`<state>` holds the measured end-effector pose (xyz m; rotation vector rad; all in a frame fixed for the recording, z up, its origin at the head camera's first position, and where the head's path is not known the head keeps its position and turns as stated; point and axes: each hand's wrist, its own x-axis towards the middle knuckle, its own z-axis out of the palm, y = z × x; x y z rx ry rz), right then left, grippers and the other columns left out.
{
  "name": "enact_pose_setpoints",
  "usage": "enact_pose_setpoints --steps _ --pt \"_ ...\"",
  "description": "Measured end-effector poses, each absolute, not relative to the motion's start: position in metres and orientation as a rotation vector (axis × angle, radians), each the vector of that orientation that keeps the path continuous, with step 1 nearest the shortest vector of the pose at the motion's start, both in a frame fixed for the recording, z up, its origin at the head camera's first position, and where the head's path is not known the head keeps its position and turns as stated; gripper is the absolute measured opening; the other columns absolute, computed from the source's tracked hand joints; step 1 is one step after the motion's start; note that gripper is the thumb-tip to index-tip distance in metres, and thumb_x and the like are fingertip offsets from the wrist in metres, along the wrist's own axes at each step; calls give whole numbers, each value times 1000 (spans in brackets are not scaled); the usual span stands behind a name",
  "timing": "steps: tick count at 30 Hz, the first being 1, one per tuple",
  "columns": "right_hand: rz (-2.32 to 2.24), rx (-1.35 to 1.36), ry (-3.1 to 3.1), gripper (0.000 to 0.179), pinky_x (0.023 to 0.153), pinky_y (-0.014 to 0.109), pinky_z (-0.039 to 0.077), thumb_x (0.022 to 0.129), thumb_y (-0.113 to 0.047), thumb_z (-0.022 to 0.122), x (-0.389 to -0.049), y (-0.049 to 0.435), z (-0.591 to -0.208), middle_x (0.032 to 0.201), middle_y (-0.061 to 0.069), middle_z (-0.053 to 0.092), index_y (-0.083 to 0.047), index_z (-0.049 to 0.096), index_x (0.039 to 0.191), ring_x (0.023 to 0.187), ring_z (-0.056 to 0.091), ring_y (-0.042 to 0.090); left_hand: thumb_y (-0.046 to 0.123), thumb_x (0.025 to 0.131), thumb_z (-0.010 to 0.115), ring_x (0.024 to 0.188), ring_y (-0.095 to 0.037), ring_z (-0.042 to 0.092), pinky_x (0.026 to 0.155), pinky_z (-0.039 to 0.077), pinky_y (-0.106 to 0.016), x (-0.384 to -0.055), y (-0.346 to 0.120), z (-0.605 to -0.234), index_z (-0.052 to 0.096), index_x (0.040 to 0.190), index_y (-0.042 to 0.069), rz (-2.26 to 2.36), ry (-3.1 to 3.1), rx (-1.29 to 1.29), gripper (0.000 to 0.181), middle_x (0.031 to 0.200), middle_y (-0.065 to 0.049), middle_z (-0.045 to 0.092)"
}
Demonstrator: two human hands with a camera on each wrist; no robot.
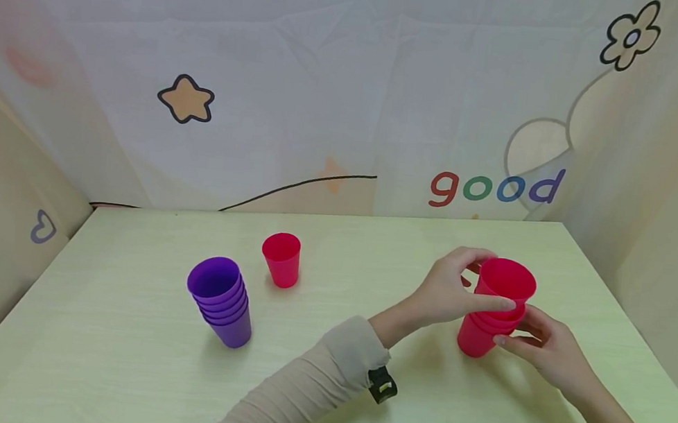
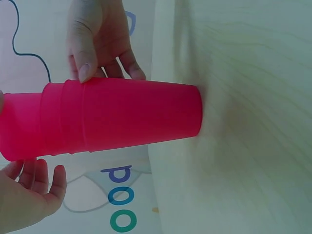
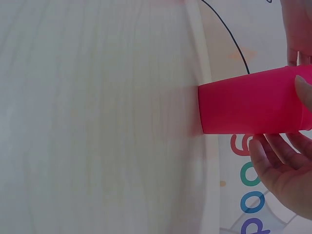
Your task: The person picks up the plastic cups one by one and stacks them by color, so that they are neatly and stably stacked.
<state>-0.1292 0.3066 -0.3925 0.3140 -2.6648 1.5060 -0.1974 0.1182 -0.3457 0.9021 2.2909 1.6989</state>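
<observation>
A stack of red cups [image 1: 477, 337] stands upright on the table at the right in the head view. My left hand [image 1: 446, 290] grips the uppermost red cup [image 1: 508, 278] near its rim, thumb in front and fingers behind. That cup sits partly inside the ones beneath, its wall showing above their rims in the left wrist view. Lower down, my right hand [image 1: 555, 351] holds the stack between thumb and fingers from the right side. In the right wrist view, the right thumb [image 3: 304, 90] lies against the red wall, with the fingers on the other side.
A nested stack of purple cups [image 1: 232, 321] stands left of centre on the pale table [image 1: 109, 353]. Behind it, slightly right, a single red cup [image 1: 283, 264] stands upright. A printed curtain [image 1: 327, 98] encloses the back and sides.
</observation>
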Motion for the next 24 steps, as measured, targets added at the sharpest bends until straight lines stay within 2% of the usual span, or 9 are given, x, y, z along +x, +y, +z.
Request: enact_pose_setpoints --steps 24 --pt "1513 345 -2619 50 71 20 50 81 -6 67 -131 307 -395 104 -19 56 3 45 125 91 55 -1 29 69 78 98 -2 45 67 45 -15 -197 120 -361 50 124 19 1516 2373 886 62 111 12 50"
